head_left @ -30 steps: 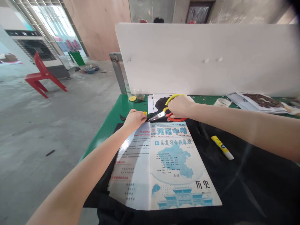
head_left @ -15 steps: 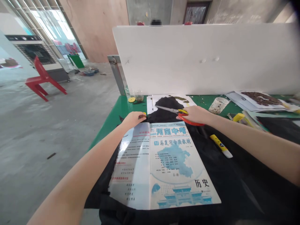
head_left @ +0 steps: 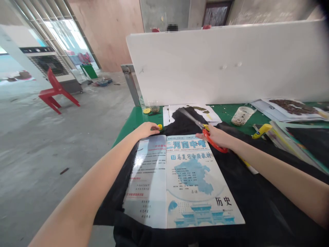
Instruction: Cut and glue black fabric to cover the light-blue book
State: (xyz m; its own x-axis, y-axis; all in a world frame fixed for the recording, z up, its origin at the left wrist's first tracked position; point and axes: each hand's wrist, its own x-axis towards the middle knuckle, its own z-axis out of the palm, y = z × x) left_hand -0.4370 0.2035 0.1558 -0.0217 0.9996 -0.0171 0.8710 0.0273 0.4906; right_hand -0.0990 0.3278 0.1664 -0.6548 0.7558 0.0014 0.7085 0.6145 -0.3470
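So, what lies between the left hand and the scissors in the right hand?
In the head view, black cloth and the top edge of the booklet lie between the left hand and the scissors, held in the right hand.

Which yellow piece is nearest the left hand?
The yellow cap at the fingertips of the left hand. The yellow disc lies farther back by the jars; the yellow tube is beyond the right hand holding scissors.
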